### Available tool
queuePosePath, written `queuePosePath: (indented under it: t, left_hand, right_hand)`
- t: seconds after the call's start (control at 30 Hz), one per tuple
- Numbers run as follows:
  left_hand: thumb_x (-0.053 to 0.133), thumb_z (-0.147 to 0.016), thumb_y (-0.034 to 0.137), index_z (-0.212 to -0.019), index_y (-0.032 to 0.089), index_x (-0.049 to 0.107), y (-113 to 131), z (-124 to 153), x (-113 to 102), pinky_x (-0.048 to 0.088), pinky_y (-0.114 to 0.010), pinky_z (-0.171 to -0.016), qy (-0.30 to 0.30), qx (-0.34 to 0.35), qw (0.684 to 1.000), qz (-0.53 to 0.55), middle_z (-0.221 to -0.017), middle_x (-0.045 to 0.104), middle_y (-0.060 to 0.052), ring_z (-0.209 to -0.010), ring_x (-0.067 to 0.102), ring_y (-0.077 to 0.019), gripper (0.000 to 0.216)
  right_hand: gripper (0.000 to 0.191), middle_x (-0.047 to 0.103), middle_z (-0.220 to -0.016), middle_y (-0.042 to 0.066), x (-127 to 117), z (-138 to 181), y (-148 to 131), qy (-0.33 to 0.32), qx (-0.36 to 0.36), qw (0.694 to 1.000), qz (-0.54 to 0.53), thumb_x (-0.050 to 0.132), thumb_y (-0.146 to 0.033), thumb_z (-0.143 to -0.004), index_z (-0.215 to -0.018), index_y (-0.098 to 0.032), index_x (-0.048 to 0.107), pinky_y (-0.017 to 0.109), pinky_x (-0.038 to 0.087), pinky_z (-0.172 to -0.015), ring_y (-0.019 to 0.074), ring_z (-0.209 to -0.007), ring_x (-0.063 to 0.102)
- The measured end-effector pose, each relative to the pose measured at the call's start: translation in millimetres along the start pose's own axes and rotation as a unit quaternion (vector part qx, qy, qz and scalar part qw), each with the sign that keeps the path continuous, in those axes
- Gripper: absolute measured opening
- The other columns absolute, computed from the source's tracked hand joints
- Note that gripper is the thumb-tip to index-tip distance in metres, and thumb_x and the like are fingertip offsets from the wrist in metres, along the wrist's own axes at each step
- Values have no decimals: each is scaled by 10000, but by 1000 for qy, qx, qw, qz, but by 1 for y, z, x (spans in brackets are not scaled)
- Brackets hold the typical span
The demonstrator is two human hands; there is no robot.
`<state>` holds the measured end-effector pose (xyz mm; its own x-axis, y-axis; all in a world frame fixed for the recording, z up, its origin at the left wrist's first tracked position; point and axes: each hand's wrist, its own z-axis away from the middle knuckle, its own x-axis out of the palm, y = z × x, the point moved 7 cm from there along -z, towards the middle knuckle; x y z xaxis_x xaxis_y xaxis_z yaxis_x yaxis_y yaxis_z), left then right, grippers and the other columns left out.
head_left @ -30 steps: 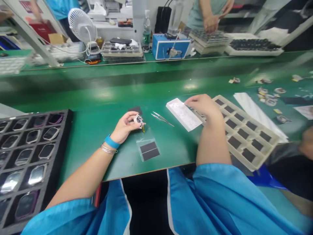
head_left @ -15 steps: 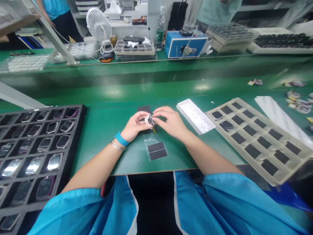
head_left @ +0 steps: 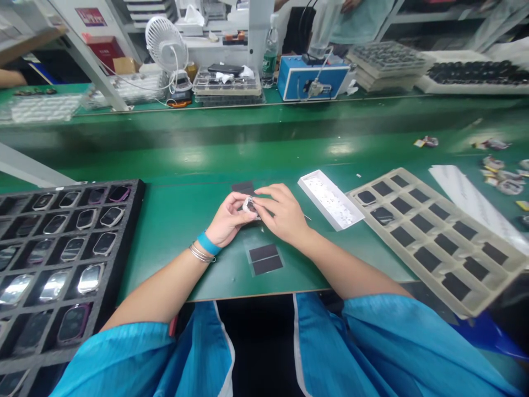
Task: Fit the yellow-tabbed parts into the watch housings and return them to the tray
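Between the fingertips of my left hand (head_left: 225, 221) is a small white-rimmed watch case (head_left: 248, 205) with dark parts inside. My right hand (head_left: 285, 214) is closed at the same piece, its thumb and fingers pressed to the right side. The fingers hide much of the case. A thin light rod (head_left: 307, 217) shows its end just right of my right hand; whether I hold it cannot be made out. Beneath my hands lies a clear sheet (head_left: 266, 259) with two dark rectangular pieces. A dark flat pad (head_left: 242, 186) is behind my fingers.
On the left stands a black foam tray (head_left: 138, 193) of smartwatches. To the right are a white box (head_left: 330, 199) of small white bits and a beige compartment tray (head_left: 438, 207). Wired parts (head_left: 502, 176) lie far right. A fan (head_left: 165, 47) and blue device (head_left: 313, 78) stand behind.
The right fingers have closed in on the case, and the yellow wire below it no longer shows. The thin rod's end has appeared. A person at the back left has mostly moved out of view.
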<state>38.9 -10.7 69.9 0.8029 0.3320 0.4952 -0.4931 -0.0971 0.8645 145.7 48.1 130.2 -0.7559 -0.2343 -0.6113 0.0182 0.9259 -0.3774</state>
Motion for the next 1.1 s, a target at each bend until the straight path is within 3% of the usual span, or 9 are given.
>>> queuePosePath:
  t: [0.13,0.3,0.5,0.7,0.87,1.03,1.1]
  left_hand:
    - [898,-519,195,-911,189,566,4,-2,-2,553,-240,-730,1,6,1000,-3,-867,668,17,-748,637,-104,514]
    - [910,-500,192,-906,187,571,6,-3,0,552,-227,-717,-7,7,1000,6,-844,669,17,-759,639,-107,530]
    - [910,-503,198,-900,185,586,8,-3,-5,549,-194,-680,5,10,1000,4,-843,667,19,-728,640,-96,512]
    - [910,-511,196,-896,215,643,13,0,-8,562,-194,-692,12,18,999,-32,-851,680,25,-748,643,-103,469]
    - [876,-593,216,-915,278,682,18,-2,-11,573,-176,-764,-4,41,995,-86,-907,678,65,-804,645,-91,381]
    - [851,-635,215,-929,303,686,18,-6,-12,577,-178,-783,-28,45,993,-104,-906,676,82,-790,640,-79,349]
    - [857,-624,213,-920,292,684,17,-8,-12,578,-184,-775,-23,47,994,-99,-895,678,75,-786,642,-83,352]
  right_hand:
    - [239,685,-1079,83,1,-2,1,-46,-2,999,-16,497,-213,-940,-1029,-218,718,446,520,-873,248,-984,596]
    - [273,708,-1061,48,-7,-2,4,0,18,996,-82,468,-180,-954,-1098,-219,697,363,542,-865,184,-928,654]
    - [264,706,-1064,83,-1,1,-5,7,-35,998,-44,484,-142,-922,-1076,-163,698,361,547,-854,190,-930,655]
    - [256,685,-1128,76,7,-1,-2,-45,2,999,-29,499,-131,-921,-1084,-146,697,311,515,-945,166,-1019,635]
    - [263,666,-1189,19,11,-9,1,-124,41,991,-15,512,-132,-935,-1144,-138,671,199,420,-1054,99,-1137,588]
    - [251,676,-1148,-88,9,-13,6,-99,64,993,17,518,-191,-898,-1081,-195,689,100,388,-980,53,-1107,598]
    - [247,677,-1148,-83,9,-11,8,-102,66,993,9,522,-189,-901,-1085,-197,688,111,397,-985,64,-1113,599]
